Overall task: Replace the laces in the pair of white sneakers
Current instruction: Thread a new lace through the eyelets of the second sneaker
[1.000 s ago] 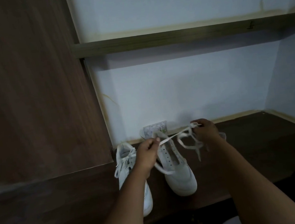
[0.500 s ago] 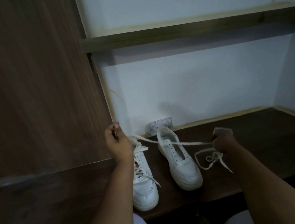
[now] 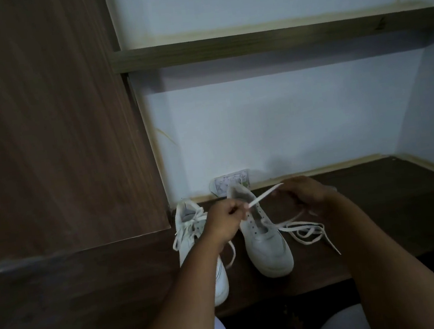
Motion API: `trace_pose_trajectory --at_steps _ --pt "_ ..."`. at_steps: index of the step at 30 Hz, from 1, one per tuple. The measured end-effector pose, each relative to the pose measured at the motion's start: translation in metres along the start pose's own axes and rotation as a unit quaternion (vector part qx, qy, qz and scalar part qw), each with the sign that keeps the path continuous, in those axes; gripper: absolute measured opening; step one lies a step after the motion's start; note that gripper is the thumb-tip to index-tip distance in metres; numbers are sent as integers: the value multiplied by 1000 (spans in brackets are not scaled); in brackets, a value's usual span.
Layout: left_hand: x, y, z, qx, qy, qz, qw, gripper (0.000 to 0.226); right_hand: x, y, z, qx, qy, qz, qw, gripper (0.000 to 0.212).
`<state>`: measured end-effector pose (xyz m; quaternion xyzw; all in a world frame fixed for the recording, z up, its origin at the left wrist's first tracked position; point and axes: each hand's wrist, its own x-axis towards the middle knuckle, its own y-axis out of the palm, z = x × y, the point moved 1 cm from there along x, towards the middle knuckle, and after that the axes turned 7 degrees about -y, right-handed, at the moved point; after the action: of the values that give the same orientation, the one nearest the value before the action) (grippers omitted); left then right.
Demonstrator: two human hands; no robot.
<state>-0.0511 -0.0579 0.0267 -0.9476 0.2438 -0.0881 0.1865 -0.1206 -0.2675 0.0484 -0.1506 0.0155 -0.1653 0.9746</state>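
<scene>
From the head camera, two white low-top sneakers stand side by side, toes toward the viewer, on a dark brown wood-grain surface (image 3: pixel 381 220). The left sneaker (image 3: pixel 192 238) is laced, its flat laces tied loosely near the tongue with the ends trailing down its sides; the forearm covers part of it. The right sneaker (image 3: pixel 266 243) has smooth, leather-like uppers, a thick rounded sole and two rows of bare eyelets. A flat woven white lace (image 3: pixel 304 231) is stretched in a short taut span over that shoe's collar. The left hand (image 3: pixel 226 224) pinches it between curled fingers near its stiff tip, and the right hand (image 3: pixel 305 190) grips it with fingers curled, though exactly how they close is hard to tell in the dim light. The rest of the lace lies in loose loops on the surface just right of the right sneaker. Behind the shoes a small pale wall socket (image 3: pixel 233 181) sits low on a matte bluish-white wall (image 3: pixel 288 128). A thin wooden shelf (image 3: pixel 277 39) crosses the wall above, and a tall dark wood-grain panel (image 3: pixel 48 116) fills the left side.
</scene>
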Motion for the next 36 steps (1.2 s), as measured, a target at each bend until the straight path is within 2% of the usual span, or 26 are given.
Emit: trace_pose_trajectory --at_steps 1,3,5,7,9,11,13,14,15,16,17,18,19,22,25,27,32,36 --pt "0 -1 6 18 -15 33 999 18 0 -12 -8 20 24 -59 998 20" --pt "2 -3 11 29 -32 69 997 17 0 -29 -22 -27 71 -147 986 24" --pt "2 -2 12 52 -41 83 994 18 -1 -42 -31 -169 100 -182 964 20" --pt "2 1 13 86 -50 97 990 17 -3 -46 -33 -302 110 -206 924 26" --pt "2 3 14 108 -63 103 987 16 -5 -44 -31 -354 127 -234 897 28" --pt "3 3 16 124 -72 80 986 18 -7 -36 -28 -414 158 -214 870 38" --pt "5 7 18 120 -73 50 989 21 -7 -23 -21 -471 155 -136 858 52" --pt "5 10 18 109 -71 42 991 22 -7 -12 -14 -456 111 -71 880 56" --pt "4 15 16 107 -67 36 991 22 -9 2 -4 -379 41 3 924 53" --pt "4 19 14 116 -57 32 991 21 -13 17 6 -232 8 63 971 45" --pt "2 23 10 134 -45 28 990 19 -18 33 14 -79 11 112 991 35" --pt "1 27 5 148 -31 21 988 17 -20 44 18 9 21 137 990 30" --pt "0 29 2 152 -21 11 988 17 -16 52 17 45 37 161 985 30" --pt "1 30 2 157 -20 -20 987 17 -10 55 8 -75 37 175 981 40" --pt "5 26 12 122 -55 1 991 16 -1 36 -3 -223 -40 74 971 34" --pt "5 23 16 76 -73 21 994 15 2 25 -12 -216 -72 20 974 26" --pt "4 29 14 19 -82 14 996 22 -2 42 -14 -135 -53 129 981 17" --pt "3 36 15 14 -78 -28 996 23 1 39 -12 -128 -67 130 981 10"
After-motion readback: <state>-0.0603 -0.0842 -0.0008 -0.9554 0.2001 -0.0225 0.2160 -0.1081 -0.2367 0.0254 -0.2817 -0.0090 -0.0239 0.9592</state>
